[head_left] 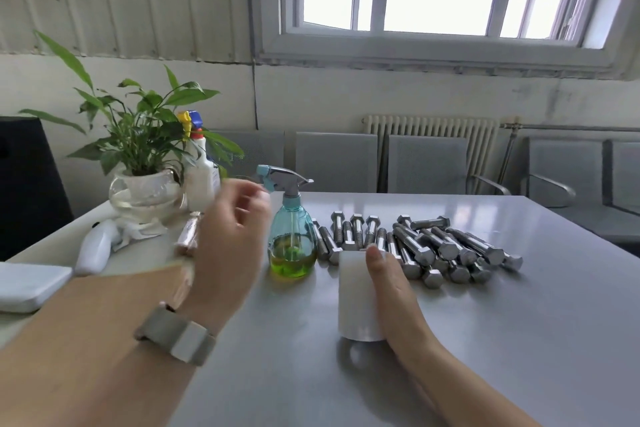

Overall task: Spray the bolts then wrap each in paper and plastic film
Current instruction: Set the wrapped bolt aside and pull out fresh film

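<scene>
Several steel hex bolts (426,246) lie in a loose pile on the grey table (519,322), right of centre. A teal spray bottle (292,243) holding green liquid stands upright just left of the pile. My right hand (391,284) grips a white roll of plastic film (355,298) standing on end in front of the bolts. My left hand (232,232) hovers in the air just left of the bottle's trigger, fingers loosely curled, holding nothing. It is blurred. A brownish roll (188,236), partly hidden, lies behind that hand.
At the back left stand a potted plant (145,163) in a glass bowl and a white spray bottle (201,173). A white handheld object (95,246) and a flat white box (27,284) lie at the left edge. Grey chairs (426,163) line the far side.
</scene>
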